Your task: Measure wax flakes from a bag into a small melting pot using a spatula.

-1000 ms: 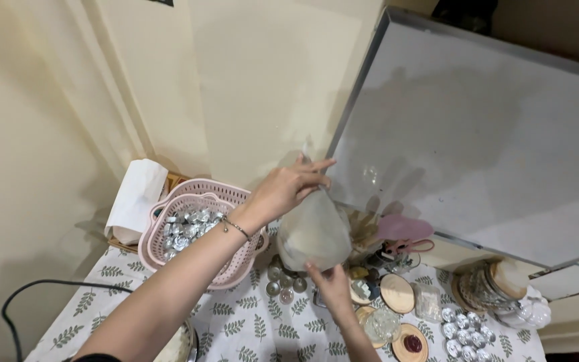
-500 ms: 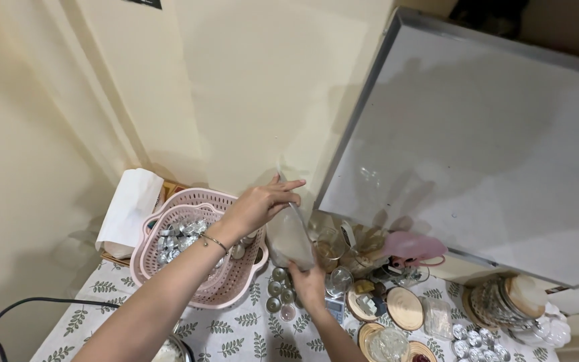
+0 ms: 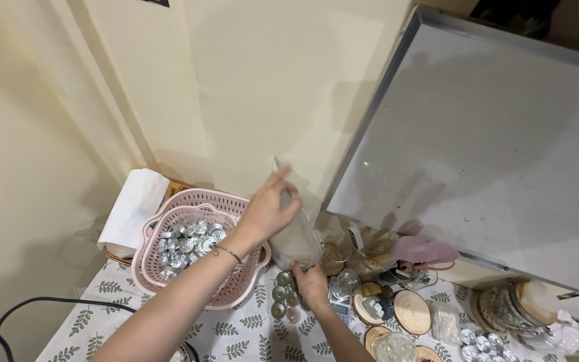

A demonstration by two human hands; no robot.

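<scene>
Both hands [image 3: 283, 231] grip a clear bag [image 3: 294, 234] over a leaf-print tablecloth [image 3: 236, 332] against cream walls [image 3: 256, 87].

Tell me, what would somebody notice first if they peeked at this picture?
Probably the two hands holding up a clear plastic bag in the middle: the left hand grips its top, the right hand supports it from below. Next, the pink basket full of small silver cups on the left, and the big grey board leaning against the wall on the right.
</scene>
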